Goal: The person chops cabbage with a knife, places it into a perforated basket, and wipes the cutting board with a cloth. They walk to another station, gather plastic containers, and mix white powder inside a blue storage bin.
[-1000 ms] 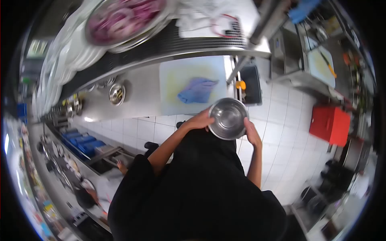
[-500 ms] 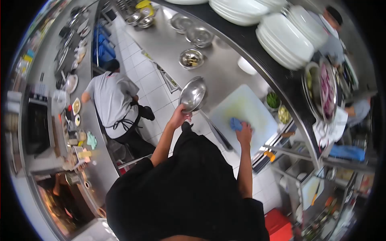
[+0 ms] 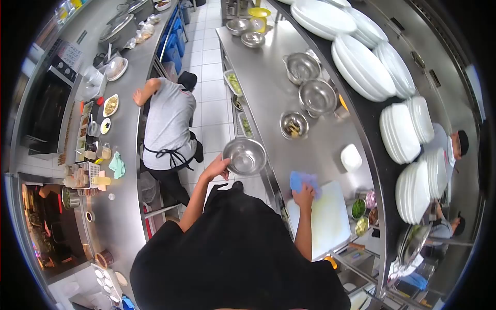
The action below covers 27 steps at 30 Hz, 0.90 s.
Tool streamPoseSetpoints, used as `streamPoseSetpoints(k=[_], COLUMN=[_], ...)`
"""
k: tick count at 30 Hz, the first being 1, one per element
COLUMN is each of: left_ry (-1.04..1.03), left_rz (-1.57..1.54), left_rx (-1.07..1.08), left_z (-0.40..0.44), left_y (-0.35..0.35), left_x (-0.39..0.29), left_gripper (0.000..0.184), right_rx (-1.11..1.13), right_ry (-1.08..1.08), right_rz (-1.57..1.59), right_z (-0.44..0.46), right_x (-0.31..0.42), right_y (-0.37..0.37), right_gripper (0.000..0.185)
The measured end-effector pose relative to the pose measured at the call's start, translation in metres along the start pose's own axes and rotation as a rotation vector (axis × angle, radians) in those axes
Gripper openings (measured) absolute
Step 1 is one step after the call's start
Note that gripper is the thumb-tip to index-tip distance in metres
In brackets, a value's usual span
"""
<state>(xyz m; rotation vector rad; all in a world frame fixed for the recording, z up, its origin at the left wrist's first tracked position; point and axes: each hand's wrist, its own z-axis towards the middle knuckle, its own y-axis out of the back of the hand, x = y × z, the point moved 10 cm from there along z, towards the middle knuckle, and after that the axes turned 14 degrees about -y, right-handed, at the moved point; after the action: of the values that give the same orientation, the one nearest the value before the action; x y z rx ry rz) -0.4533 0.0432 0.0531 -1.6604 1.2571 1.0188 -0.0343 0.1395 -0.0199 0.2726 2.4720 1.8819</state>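
Out over the aisle, my left hand [image 3: 217, 168] grips the rim of an empty-looking metal bowl [image 3: 245, 156]. My right hand [image 3: 305, 195] has its fingers pressed on a blue cloth [image 3: 301, 181], which lies across the upper left corner of the pale cutting board [image 3: 328, 219] and onto the steel counter [image 3: 289, 155]. On that counter beyond the cloth are a metal bowl with food pieces [image 3: 294, 125], a larger metal bowl [image 3: 317, 97] and a white square dish [image 3: 351, 158].
A co-worker in grey [image 3: 169, 121] bends over the left counter [image 3: 121, 206]. Stacked white plates [image 3: 361, 67] line the shelf at right. Small bowls of green food [image 3: 358, 208] sit beside the board. Other people work beyond the shelf.
The view has turned toward the aisle. My right hand left the metal bowl and took the blue cloth, now moved to the board's upper left corner. The bowl stays in my left hand.
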Motion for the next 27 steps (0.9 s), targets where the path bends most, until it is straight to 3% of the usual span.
streamPoseSetpoints(k=[5,11,15,20,23,27], left_ry=[-0.012,-0.185,-0.262,-0.351,-0.342,-0.413], left_rz=[-0.269,-0.427,-0.467,-0.543,-0.604,-0.533], left_rx=[0.077,-0.189,-0.317,-0.363,-0.486,-0.428], left_z=[0.047,0.136,0.231,0.382,0.472,0.568], left_y=[0.024,0.052,0.077,0.116,0.15,0.201], left_x=[0.0,-0.056,-0.097,-0.157,-0.186,-0.239], left_gripper=[0.029,0.023,0.023,0.024,0.032,0.029], right_rx=[-0.057,0.01,0.172,0.093,0.306,0.629], right_ry=[-0.13,-0.207,-0.326,-0.496,-0.528,-0.466], right_rz=[-0.101,-0.22,-0.311,-0.382,-0.357,-0.241], right_z=[0.009,0.009,0.017,0.037,0.06,0.104], right_x=[0.009,0.009,0.02,0.036,0.041,0.093], right_y=[-0.027,-0.044,-0.038,-0.02,-0.017,0.02], right_gripper=[0.064,0.074,0.084,0.076,0.072,0.066])
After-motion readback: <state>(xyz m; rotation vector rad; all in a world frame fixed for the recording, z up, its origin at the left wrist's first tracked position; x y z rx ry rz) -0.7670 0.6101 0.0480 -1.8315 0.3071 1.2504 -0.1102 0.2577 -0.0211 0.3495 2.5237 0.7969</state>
